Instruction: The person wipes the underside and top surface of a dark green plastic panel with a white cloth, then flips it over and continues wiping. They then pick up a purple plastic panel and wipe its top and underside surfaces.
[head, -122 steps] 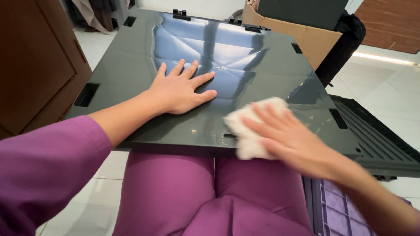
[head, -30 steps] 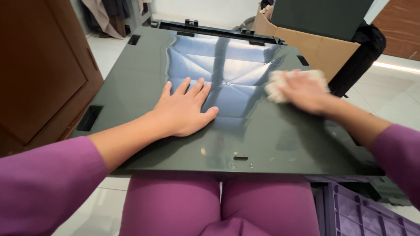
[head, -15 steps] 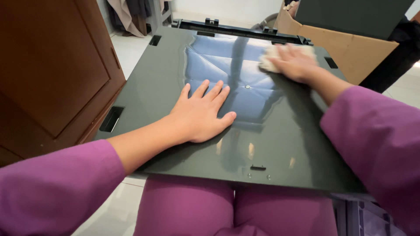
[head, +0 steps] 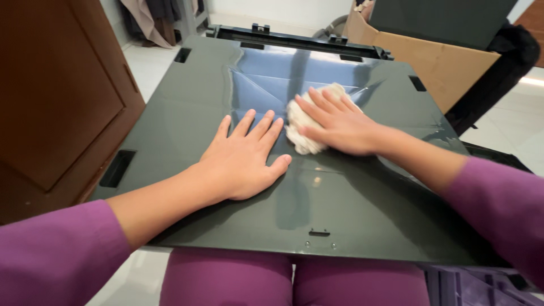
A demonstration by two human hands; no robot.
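Observation:
A large glossy dark grey plastic panel (head: 368,192) lies flat across my lap. My left hand (head: 243,158) rests palm down on its middle, fingers spread, holding nothing. Just to its right, my right hand (head: 334,122) presses a crumpled cream cloth (head: 300,127) flat against the panel near the centre. The cloth shows under and to the left of my fingers. Both arms wear purple sleeves.
A brown wooden door (head: 51,96) stands close on the left. A cardboard box (head: 430,54) with a dark panel in it sits behind on the right, a black bag (head: 498,62) beside it. A purple ribbed crate (head: 481,289) is at lower right. White tiled floor (head: 147,62) surrounds.
My right hand has swept the cloth from the panel's near right edge to its far right corner, then back to the centre beside my left hand. The left hand stays flat.

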